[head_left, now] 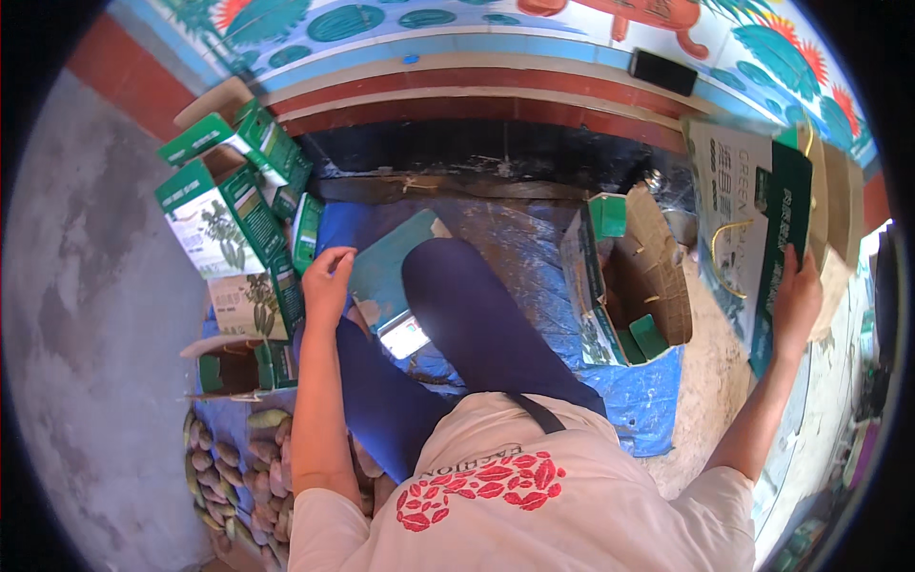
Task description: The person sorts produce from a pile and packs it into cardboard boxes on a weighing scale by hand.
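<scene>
At the right, my right hand (796, 291) is closed on the edge of a green-and-white cardboard carton (739, 200) with a yellow cord handle. It is held up and looks flat. My left hand (329, 272) hovers above my knee with its fingers curled and tips together; I cannot make out whether anything is between them. Close by it stand several green-and-white cartons (214, 219), stacked at the left. Between my legs lie a teal board or box panel (386, 262) and a small white lit screen (403, 337).
An open carton (658, 286) stands right of my knees, flaps up. Reddish-brown and green oblong produce (229, 467) is heaped at the lower left. A blue tarp (629, 410) covers the floor. A dark phone-like object (663, 71) rests on the ledge of the painted wall.
</scene>
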{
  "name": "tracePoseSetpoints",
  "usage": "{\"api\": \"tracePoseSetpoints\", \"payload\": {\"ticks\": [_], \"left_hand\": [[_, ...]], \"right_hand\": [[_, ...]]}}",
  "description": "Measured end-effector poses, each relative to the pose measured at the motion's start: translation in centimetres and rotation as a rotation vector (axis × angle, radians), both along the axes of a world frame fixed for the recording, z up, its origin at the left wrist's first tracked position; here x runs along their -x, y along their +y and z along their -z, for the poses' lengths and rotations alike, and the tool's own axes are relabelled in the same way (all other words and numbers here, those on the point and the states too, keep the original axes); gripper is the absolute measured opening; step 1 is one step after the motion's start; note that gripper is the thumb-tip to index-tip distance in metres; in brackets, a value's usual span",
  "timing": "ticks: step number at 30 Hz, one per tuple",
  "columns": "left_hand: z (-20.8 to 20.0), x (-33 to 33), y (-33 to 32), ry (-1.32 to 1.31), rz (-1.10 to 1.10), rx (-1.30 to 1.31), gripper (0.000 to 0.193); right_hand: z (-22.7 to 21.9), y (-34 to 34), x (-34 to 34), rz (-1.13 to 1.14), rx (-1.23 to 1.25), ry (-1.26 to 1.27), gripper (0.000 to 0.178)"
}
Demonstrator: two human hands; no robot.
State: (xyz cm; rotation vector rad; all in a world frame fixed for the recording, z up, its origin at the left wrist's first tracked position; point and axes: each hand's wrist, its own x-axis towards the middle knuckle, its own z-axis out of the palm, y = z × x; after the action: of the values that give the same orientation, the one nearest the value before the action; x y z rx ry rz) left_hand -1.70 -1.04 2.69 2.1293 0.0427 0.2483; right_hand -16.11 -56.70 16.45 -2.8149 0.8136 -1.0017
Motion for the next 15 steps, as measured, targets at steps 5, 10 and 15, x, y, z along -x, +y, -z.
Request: {"api": "tracePoseSetpoints", "payload": {"ticks": [5, 10, 15], "left_hand": [[-0.3, 1.3, 0.9, -0.048, -0.056, -0.004, 0.015], [0.0, 2.8, 2.6, -0.118, -0.089, 0.003, 0.014], [-0.6, 4.0, 3.7, -0.216, -0.168, 0.093, 0.014]], "right_hand": [[-4.9, 7.2, -3.6, -0.306, 0.107, -0.263, 0.026], [-6.6, 12.3, -10.7, -0.579, -0.026, -0.336, 0.030], [-4.3, 20.5, -19.4, -0.943, -0.060, -0.283, 0.022]]}}
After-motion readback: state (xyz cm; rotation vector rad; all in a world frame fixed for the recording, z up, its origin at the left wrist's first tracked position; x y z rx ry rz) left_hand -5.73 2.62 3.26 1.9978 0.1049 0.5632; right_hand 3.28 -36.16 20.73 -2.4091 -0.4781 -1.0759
